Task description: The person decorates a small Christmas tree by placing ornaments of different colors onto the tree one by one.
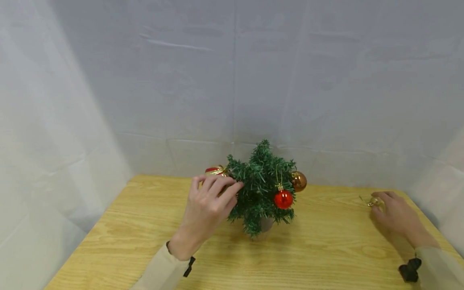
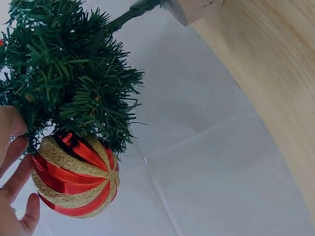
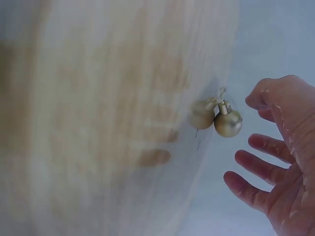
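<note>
At the left side of a small green artificial Christmas tree, my left hand has its fingertips among the branches. A red bauble with gold glitter stripes hangs there, and the fingers lie spread along its side in the left wrist view. Much of that bauble is hidden behind the hand in the head view. Over at the table's right side, my right hand reaches toward a small gold bauble with a thin loop. Its fingers are spread and apart from the bauble in the right wrist view.
A shiny red bauble hangs at the tree's front right, and a copper-brown one sits at its right edge. The wooden table ends at a pale sheet behind. The gold bauble mirrors in the tabletop.
</note>
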Motion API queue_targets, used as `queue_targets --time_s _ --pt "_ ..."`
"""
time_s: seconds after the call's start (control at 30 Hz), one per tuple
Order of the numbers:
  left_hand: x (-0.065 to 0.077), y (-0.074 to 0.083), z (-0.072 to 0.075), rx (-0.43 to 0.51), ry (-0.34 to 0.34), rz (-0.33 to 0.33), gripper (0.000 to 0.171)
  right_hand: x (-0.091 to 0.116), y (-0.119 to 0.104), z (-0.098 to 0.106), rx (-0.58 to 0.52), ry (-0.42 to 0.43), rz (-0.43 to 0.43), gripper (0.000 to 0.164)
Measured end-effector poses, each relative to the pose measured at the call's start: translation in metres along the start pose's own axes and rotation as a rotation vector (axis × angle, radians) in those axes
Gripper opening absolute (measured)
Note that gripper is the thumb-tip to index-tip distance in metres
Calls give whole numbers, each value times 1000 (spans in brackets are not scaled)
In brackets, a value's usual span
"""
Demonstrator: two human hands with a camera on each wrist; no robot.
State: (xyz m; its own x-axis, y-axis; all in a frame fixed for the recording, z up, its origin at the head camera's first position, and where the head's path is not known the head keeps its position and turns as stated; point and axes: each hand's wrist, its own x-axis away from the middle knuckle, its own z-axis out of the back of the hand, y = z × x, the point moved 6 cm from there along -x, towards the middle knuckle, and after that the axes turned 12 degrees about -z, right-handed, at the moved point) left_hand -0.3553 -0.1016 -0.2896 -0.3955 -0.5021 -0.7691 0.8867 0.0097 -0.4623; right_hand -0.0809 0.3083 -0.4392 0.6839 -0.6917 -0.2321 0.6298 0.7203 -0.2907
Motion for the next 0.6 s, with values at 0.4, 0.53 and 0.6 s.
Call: queue_targets --time_s 0.4,0.53,0.6 --pt "0 0 0 2 -13 6 22 -13 5 -10 138 -152 40 43" --pt "0 1 0 1 -14 3 22 -13 6 -13 133 -153 51 38" --pt "0 0 0 1 -11 4 22 -13 7 -14 126 -148 59 35"
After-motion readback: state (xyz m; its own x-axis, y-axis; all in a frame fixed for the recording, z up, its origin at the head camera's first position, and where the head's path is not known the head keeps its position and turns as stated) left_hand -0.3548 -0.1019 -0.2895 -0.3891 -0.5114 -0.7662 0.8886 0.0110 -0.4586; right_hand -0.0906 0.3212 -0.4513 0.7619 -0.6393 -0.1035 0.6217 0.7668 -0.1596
